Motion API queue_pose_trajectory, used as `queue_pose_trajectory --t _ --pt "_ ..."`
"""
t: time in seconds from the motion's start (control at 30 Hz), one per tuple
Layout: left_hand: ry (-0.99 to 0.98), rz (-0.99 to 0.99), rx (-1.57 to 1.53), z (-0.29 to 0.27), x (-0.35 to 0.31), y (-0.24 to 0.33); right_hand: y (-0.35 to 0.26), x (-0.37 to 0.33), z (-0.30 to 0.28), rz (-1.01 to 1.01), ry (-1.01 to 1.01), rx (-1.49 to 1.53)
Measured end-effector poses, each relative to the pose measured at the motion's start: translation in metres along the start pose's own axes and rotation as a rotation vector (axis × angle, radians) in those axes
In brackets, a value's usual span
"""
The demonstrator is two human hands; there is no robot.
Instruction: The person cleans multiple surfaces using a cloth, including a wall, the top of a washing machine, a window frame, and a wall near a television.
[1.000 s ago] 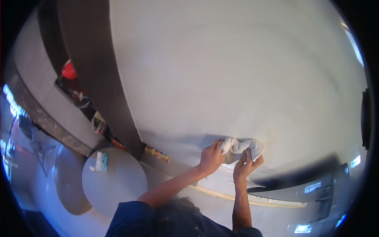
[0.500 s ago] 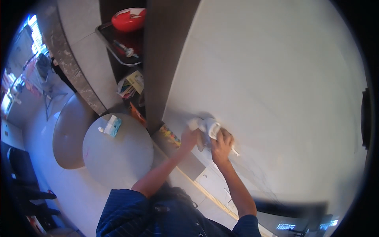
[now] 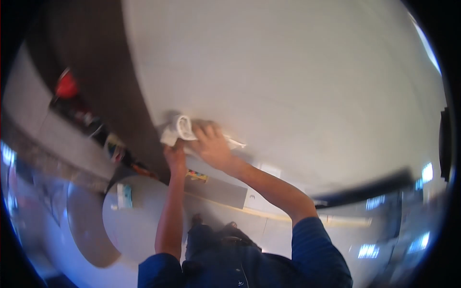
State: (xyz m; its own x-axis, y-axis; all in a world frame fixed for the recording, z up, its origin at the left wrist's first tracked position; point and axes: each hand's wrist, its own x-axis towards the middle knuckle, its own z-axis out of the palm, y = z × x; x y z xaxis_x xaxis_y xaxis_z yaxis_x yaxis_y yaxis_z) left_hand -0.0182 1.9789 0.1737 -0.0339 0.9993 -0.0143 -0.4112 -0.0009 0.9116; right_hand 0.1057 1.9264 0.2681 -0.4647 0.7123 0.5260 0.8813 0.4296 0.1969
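Note:
Against the pale wall [image 3: 288, 86], beside the dark upright panel, is a white roll [image 3: 183, 126] with a looped, open end. It looks like cloth, though blur hides its exact kind. My left hand [image 3: 175, 154] is closed on the lower edge of this roll, its fingertips partly hidden. My right hand [image 3: 211, 148] lies across the roll from the right, fingers bent over it and pressing it to the wall. A thin white end of it sticks out past the right hand's far side.
A dark panel [image 3: 105, 62] borders the wall on the left, with shelves holding a red bowl [image 3: 67, 85]. Lower left stands a round table [image 3: 144, 216] with a tissue pack [image 3: 125, 196]. A colourful box [image 3: 197, 176] sits below my hands; a dark screen [image 3: 370, 189] is lower right.
My view has swung to the right and tilted, so hands, shelves and table appear farther left. My right hand now spreads more over the roll; both hands remain on it.

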Motion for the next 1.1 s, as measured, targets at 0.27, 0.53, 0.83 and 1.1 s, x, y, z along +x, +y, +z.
queue_pose_trajectory --t 0.27,0.53,0.83,1.1 --pt "-0.267 0.147 0.316 0.092 -0.109 -0.003 0.022 -0.153 -0.062 0.415 0.328 -0.1" --pt "-0.745 0.225 0.562 0.174 -0.185 -0.02 0.025 -0.277 -0.106 0.962 0.563 -0.109" --pt "-1.025 0.503 0.573 0.263 -0.274 -0.05 0.05 -0.373 -0.125 1.357 0.727 -0.365" --pt "-1.207 0.763 0.559 0.34 -0.337 -0.068 0.08 -0.437 -0.126 1.566 1.01 -0.323"
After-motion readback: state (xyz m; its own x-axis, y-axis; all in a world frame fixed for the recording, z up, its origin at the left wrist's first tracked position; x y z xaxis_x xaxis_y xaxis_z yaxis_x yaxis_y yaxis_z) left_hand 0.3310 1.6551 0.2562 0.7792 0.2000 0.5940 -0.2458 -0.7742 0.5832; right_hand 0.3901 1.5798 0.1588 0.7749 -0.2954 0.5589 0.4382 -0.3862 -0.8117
